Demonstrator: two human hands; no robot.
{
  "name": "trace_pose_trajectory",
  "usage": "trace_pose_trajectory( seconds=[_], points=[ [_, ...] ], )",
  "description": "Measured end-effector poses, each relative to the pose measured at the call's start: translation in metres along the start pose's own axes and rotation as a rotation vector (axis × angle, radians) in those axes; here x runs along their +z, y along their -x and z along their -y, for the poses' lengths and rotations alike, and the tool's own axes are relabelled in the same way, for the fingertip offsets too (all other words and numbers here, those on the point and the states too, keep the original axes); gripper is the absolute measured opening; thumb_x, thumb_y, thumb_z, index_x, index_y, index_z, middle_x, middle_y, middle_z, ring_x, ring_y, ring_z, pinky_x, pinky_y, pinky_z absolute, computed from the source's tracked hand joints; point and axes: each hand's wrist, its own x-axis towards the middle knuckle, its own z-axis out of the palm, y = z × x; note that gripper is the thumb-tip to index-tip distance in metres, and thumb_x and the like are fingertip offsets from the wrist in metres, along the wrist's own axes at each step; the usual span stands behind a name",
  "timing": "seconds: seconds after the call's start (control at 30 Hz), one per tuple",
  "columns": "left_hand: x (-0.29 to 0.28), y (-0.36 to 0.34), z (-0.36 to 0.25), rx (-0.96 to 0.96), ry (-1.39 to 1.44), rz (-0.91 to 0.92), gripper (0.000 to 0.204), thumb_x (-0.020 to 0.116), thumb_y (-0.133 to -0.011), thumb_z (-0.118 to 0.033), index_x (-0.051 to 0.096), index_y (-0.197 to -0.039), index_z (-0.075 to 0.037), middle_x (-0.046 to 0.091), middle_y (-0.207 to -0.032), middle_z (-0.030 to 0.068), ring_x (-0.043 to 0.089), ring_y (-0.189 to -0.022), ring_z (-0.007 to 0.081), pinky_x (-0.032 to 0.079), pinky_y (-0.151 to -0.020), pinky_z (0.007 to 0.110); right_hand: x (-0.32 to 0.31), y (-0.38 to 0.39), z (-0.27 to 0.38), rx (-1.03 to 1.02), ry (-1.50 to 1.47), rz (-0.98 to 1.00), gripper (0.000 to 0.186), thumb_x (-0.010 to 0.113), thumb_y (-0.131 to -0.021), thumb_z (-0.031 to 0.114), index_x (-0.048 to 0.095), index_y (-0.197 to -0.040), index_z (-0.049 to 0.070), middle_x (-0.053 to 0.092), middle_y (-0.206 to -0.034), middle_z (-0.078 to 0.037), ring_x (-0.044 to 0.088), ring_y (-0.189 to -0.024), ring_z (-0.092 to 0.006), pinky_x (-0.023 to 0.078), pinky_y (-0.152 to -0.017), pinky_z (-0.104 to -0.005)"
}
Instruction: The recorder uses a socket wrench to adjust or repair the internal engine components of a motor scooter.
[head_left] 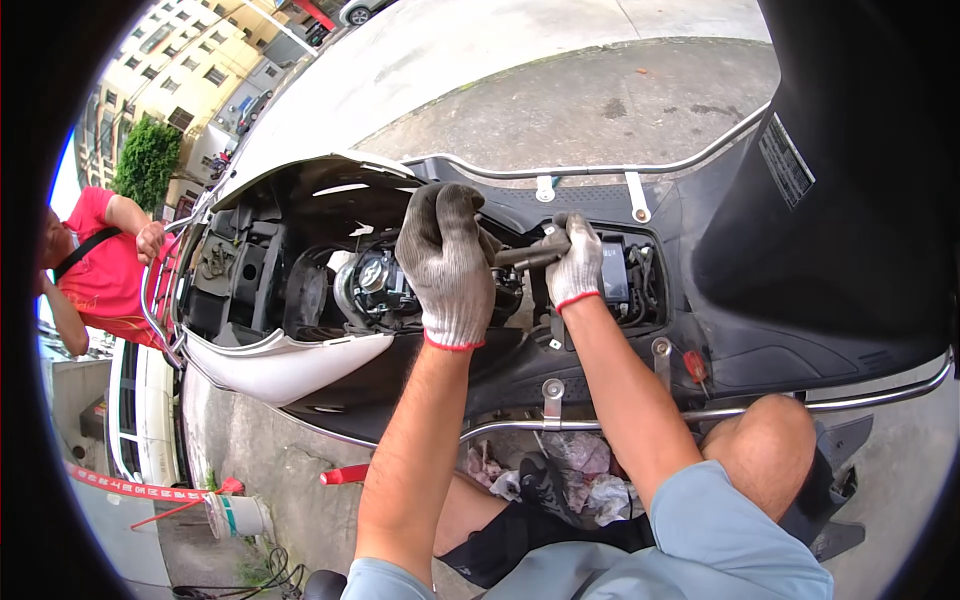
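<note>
Both my hands wear white knit gloves with grey palms and red cuffs, and they are raised over an opened scooter body (280, 362). Between them runs a short dark tube-like piece (528, 258); its exact kind is unclear. The fingers of my left hand (447, 265) curl closed around its left end. My right hand (577, 262) is closed at the other end, partly covering it. Below and left of my left hand is the exposed engine part (378, 278) with a metal housing. Just right of my right hand, a battery (613, 272) sits in an open floorboard compartment.
A red-handled screwdriver (696, 368) lies on the footboard. Metal side rails (790, 408) run along the scooter. At the left, a person in a red shirt (110, 265) has a hand at the rear rack (158, 295). A white bucket (238, 515) and crumpled plastic (608, 497) are on the ground.
</note>
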Motion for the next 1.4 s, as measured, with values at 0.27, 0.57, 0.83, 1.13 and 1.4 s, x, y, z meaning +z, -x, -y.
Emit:
trace_pose_trajectory(
  seconds=[0.27, 0.57, 0.83, 1.13, 1.4],
  points=[
    [-0.005, 0.022, 0.004, -0.048, -0.062, -0.018, 0.032, 0.053, -0.102, -0.032, 0.058, -0.092, -0.002, 0.047, -0.058, 0.0, 0.043, -0.044, 0.007, 0.039, -0.044, 0.023, -0.029, 0.018, -0.007, -0.038, 0.046, -0.039, 0.023, 0.053, -0.099, 0.022, 0.059, -0.089, 0.003, 0.046, -0.059, 0.0, 0.045, -0.051, -0.0123, 0.043, -0.051, -0.0299],
    [-0.01, 0.027, 0.009, -0.101, -0.028, -0.031, 0.03, 0.054, -0.102, -0.031, 0.059, -0.094, -0.003, 0.046, -0.058, -0.0004, 0.042, -0.044, 0.0071, 0.039, -0.044, 0.023, -0.038, 0.022, -0.012, -0.029, 0.071, -0.028, 0.022, 0.054, -0.099, 0.022, 0.059, -0.089, 0.003, 0.047, -0.058, -0.001, 0.046, -0.05, -0.0137, 0.044, -0.052, -0.0318],
    [0.008, 0.017, 0.008, -0.105, -0.027, -0.052, 0.031, 0.055, -0.101, -0.033, 0.059, -0.093, -0.003, 0.046, -0.058, -0.0005, 0.042, -0.044, 0.0069, 0.039, -0.044, 0.022, -0.041, 0.015, -0.015, -0.057, 0.065, -0.097, 0.018, 0.053, -0.097, 0.018, 0.059, -0.088, 0.004, 0.046, -0.059, 0.0, 0.043, -0.049, -0.013, 0.043, -0.049, -0.0314],
    [0.022, -0.066, 0.052, -0.145, -0.191, -0.03, 0.035, 0.051, -0.099, -0.028, 0.063, -0.086, 0.003, 0.054, -0.061, 0.0053, 0.048, -0.043, 0.0109, 0.04, -0.042, 0.027, -0.035, 0.02, -0.014, 0.005, 0.155, -0.156, 0.023, 0.051, -0.096, 0.021, 0.059, -0.086, 0.002, 0.048, -0.067, -0.003, 0.046, -0.049, -0.0128, 0.04, -0.046, -0.0276],
    [0.035, -0.098, 0.082, -0.069, -0.421, -0.02, 0.037, 0.054, -0.092, -0.028, 0.067, -0.082, 0.005, 0.067, -0.074, 0.0197, 0.062, -0.072, 0.026, 0.048, -0.073, 0.036, -0.036, 0.013, -0.018, 0.023, 0.128, -0.178, 0.023, 0.049, -0.099, 0.021, 0.057, -0.088, 0.002, 0.044, -0.062, -0.001, 0.038, -0.045, -0.0111, 0.037, -0.046, -0.027]
  ],
)
